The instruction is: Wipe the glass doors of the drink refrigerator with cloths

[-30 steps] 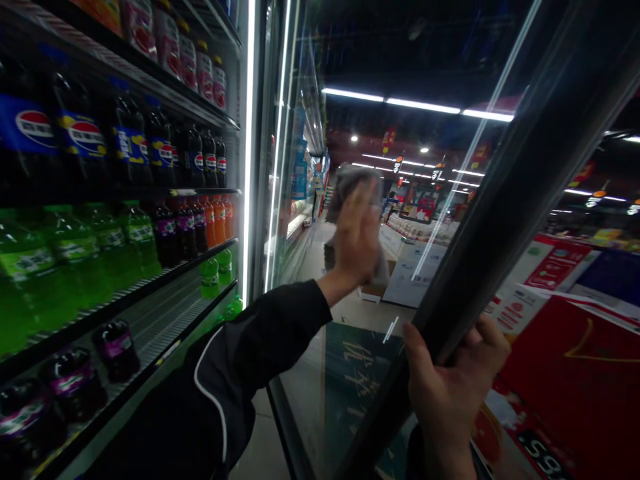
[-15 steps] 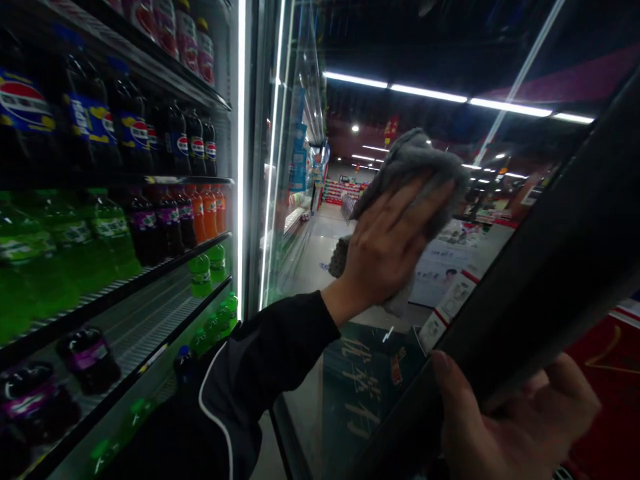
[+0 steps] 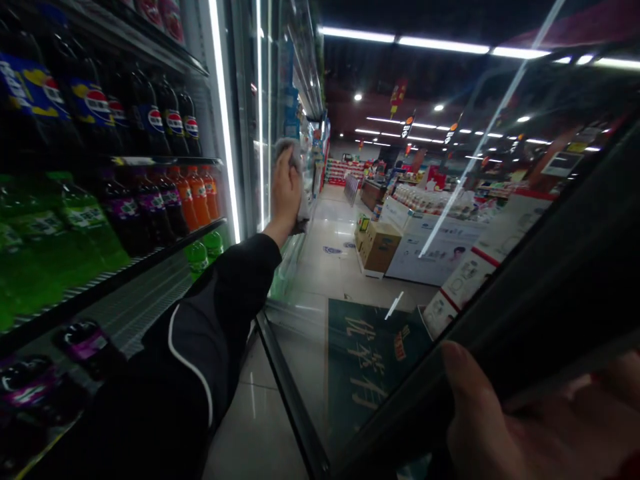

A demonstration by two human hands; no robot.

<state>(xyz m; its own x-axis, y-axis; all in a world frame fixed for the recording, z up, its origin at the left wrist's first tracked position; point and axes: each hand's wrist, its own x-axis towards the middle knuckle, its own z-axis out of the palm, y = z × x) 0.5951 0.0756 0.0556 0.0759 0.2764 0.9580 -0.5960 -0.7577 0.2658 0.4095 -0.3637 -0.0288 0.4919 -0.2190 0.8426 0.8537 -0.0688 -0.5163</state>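
Observation:
My left hand [image 3: 286, 193] presses a grey cloth [image 3: 289, 148] against the glass of an open cooler door [image 3: 350, 347], near the door's hinge side. The fingers point upward and the cloth shows above and to the right of them. At the lower right, my right hand [image 3: 493, 420] grips the dark door frame [image 3: 530, 280], thumb on the near face; its other fingers are partly in shadow. Left of my arm, the cooler shelves hold cola bottles [image 3: 95, 100], green soda bottles [image 3: 83, 217] and purple-labelled bottles [image 3: 120, 207].
Through the glass I see a shop aisle with a tiled floor [image 3: 325, 267], a cardboard box [image 3: 381, 247] and a white display stand [image 3: 430, 250]. A dark green mat [image 3: 370, 360] lies beyond the door. Orange soda bottles [image 3: 193, 193] stand on the middle shelf.
My left hand has slid the cloth leftward across the glass, from its middle to near the hinge side. My right hand keeps its grip on the frame. The view has shifted slightly.

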